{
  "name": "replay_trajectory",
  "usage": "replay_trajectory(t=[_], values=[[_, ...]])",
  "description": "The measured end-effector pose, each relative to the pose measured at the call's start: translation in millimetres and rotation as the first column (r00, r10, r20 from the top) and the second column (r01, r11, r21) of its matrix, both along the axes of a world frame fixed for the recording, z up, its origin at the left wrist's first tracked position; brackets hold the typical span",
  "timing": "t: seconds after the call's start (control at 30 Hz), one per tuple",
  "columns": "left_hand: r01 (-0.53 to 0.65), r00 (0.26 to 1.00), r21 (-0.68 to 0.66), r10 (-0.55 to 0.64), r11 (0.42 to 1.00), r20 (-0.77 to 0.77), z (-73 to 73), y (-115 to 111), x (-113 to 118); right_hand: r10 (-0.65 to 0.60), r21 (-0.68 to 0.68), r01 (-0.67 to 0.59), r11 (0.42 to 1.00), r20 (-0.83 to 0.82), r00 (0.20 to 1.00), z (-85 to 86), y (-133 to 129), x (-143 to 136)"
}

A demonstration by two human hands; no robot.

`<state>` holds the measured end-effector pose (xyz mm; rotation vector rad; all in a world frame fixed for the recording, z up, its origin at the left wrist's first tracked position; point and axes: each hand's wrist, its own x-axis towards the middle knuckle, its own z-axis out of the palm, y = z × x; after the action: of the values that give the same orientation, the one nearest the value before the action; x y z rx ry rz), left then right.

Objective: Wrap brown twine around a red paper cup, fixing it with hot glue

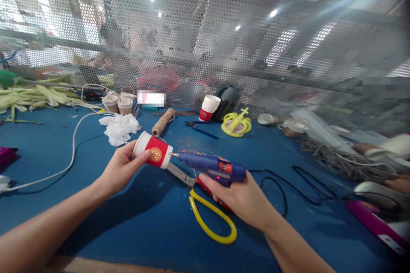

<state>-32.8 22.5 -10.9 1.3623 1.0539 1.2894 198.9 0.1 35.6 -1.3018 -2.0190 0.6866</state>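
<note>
My left hand [123,166] holds a red and white paper cup [156,152] on its side, thumb across the red band, base facing right. In my right hand [237,198] is a blue glue gun [205,164] with a small red light on. Its nozzle tip is at the edge of the cup's base; whether it touches cannot be told. Below the gun, scissors with yellow handles [213,222] lie on the blue table [137,239], their blades pointing up-left and partly behind the cup.
Behind the cup are twine [163,122], white crumpled plastic [120,129], pliers [201,129], stacked cups [209,108] and a yellow crown [236,123]. A black cord [285,192] trails right towards grey rope [346,160]. A perforated metal screen [179,51] stands behind.
</note>
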Motion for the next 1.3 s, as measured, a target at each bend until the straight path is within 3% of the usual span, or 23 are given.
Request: replay_trajectory(t=[0.7,1.3], values=[[-0.018,0.999,0.031,0.017,0.999,0.039,1.8,-2.2,-0.3,0.022,-0.086,-0.027,0.996,-0.051,0.998,1.9,-0.8,4.3],[-0.064,0.997,0.063,0.061,0.996,0.040,5.2,-5.1,1.3,0.005,-0.084,-0.009,0.996,-0.045,0.999,4.1,-2.2,4.6]])
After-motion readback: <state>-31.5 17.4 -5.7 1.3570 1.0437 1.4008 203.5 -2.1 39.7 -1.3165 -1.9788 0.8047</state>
